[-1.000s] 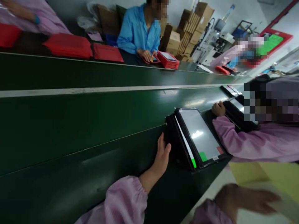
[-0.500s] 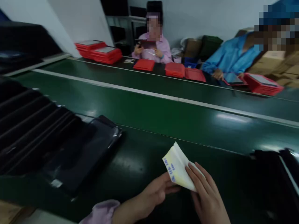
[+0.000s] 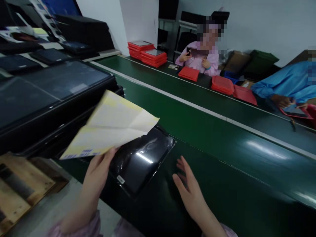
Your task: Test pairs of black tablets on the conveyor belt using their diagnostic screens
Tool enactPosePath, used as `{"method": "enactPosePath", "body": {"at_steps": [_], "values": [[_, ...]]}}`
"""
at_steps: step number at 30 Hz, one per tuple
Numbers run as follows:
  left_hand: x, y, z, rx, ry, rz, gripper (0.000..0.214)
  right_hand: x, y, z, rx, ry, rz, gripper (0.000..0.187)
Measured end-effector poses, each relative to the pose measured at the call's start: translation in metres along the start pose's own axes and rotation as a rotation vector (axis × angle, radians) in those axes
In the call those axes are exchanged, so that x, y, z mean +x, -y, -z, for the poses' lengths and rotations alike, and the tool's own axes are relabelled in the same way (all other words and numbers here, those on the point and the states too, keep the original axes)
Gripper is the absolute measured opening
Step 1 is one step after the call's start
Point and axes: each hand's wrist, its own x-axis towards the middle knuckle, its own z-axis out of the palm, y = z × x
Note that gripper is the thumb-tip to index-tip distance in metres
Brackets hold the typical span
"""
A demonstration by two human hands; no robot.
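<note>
My left hand (image 3: pixel 96 173) pinches the lower edge of a creased yellow-white sheet of paper (image 3: pixel 111 125) and holds it up over the near edge of the green conveyor belt (image 3: pixel 222 144). Under the sheet lies a black tablet in a shiny plastic bag (image 3: pixel 143 158), flat on the belt. My right hand (image 3: pixel 189 187) hovers just right of that bag, fingers spread, holding nothing.
Stacked black tablets (image 3: pixel 49 89) rise at the left above a wooden pallet (image 3: pixel 19 187). Across the belt, red cases (image 3: pixel 148 54) lie in piles. A person in pink (image 3: pixel 199 57) and a person in blue (image 3: pixel 283 85) sit at the far side.
My view has swung left. The folded paper both hands held has come open and now sits in my left hand alone, raised. My right hand has let go and spread.
</note>
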Motion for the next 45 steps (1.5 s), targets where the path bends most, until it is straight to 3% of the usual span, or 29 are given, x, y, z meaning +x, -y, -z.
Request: {"method": "enactPosePath", "body": {"at_steps": [2,5,11,15,18,23,28,31,34,37,40,42,45], "values": [[0.026,-0.002,0.0,0.054,-0.007,0.037,0.042,0.007,-0.01,-0.015,0.168,0.132,-0.175,0.086],[0.052,-0.009,-0.006,0.11,0.038,0.086,0.037,0.012,-0.019,-0.031,0.339,0.27,-0.232,0.089],[0.074,-0.011,-0.017,0.187,0.112,0.068,0.036,0.017,-0.012,-0.031,0.478,0.265,-0.181,0.084],[0.057,-0.004,-0.019,0.176,0.152,0.158,0.044,0.017,-0.007,-0.02,0.519,0.283,-0.207,0.086],[0.024,0.001,-0.025,0.159,0.177,0.277,0.039,0.017,-0.01,-0.006,0.45,0.168,-0.279,0.086],[-0.022,0.017,-0.046,0.046,0.263,0.351,0.035,0.01,-0.026,0.028,0.328,-0.015,-0.32,0.083],[-0.033,0.026,-0.072,-0.082,0.447,0.499,0.052,-0.004,-0.038,0.058,0.397,-0.157,-0.407,0.077],[-0.027,0.016,-0.081,-0.182,0.454,0.521,0.055,-0.008,-0.035,0.066,0.459,-0.21,-0.424,0.075],[-0.012,0.009,-0.073,-0.195,0.309,0.447,0.039,-0.008,-0.03,0.068,0.485,-0.234,-0.434,0.078],[0.004,0.012,-0.048,-0.013,0.253,0.493,0.029,-0.005,-0.031,0.069,0.501,-0.246,-0.454,0.081],[0.007,0.014,-0.02,0.278,0.306,0.523,0.038,-0.002,-0.035,0.069,0.533,-0.239,-0.488,0.079],[-0.001,0.011,-0.007,0.481,0.38,0.468,0.047,-0.003,-0.033,0.068,0.57,-0.248,-0.504,0.075],[-0.024,-0.002,-0.005,0.616,0.563,0.339,0.059,-0.008,-0.02,0.064,0.682,-0.295,-0.485,0.07]]}}
